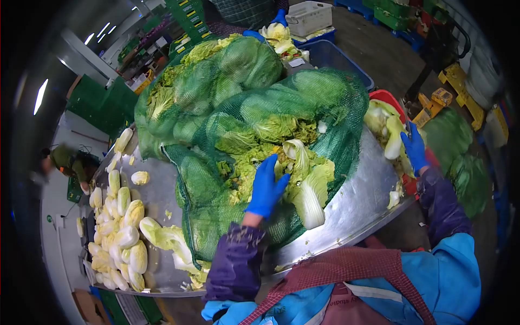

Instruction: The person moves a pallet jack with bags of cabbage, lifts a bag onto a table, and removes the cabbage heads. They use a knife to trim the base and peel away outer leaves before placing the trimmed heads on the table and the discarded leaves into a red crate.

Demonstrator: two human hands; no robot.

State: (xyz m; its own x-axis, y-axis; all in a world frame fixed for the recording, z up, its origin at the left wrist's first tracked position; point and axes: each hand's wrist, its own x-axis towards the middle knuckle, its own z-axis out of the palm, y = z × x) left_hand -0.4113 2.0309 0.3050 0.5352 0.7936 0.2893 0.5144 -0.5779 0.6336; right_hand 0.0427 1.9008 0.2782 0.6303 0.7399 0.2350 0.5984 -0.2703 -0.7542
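My left hand (266, 187), in a blue glove, rests on a napa cabbage (305, 179) that lies in the open mouth of a green net sack (216, 189) on the steel table (357, 200). My right hand (414, 147), also blue-gloved, is out over the table's right edge and grips pale cabbage leaves (394, 142) above a red bin (388, 97). More net sacks stuffed with cabbages (227, 70) are piled behind.
Trimmed cabbage halves (122, 233) lie in a heap on the table's left end. Another person in blue gloves (280, 19) handles cabbage at the far side. A white crate (309, 16), a blue tub (338, 57) and green crates (187, 19) stand behind.
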